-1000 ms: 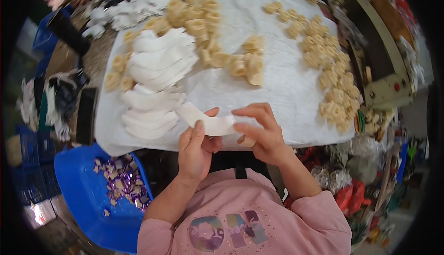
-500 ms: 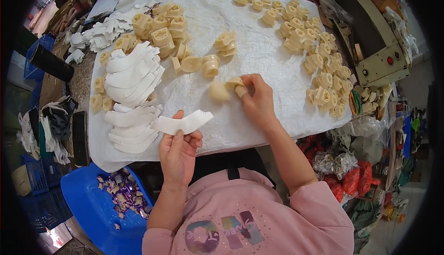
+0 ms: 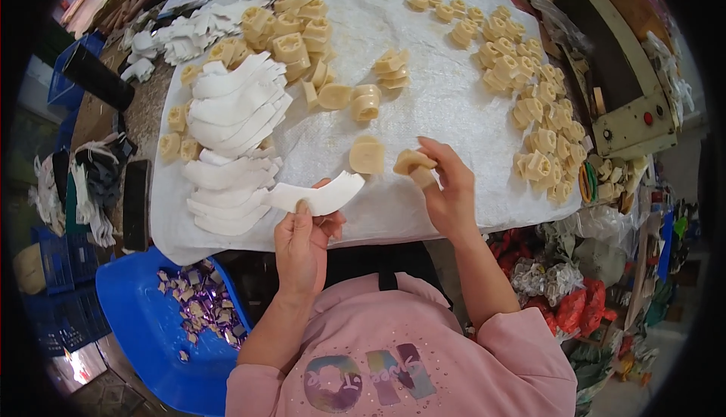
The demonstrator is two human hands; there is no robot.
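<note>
The left hand pinches a curved white foam strip, held up ready. The right hand's grip holds a small tan block beside it, above the worktop.

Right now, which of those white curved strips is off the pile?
The one in the left hand: that white curved strip is pinched and lifted at the cloth's near edge, while the others lie stacked in the pile.

You wear a pink sweatshirt that fills the lower middle of the frame, its sleeves pushed up so both forearms are bare. Across its chest runs a printed design of rounded letters in purple, blue and green tones, dotted with small sparkling studs. A dark strap sits at your neckline.
</note>
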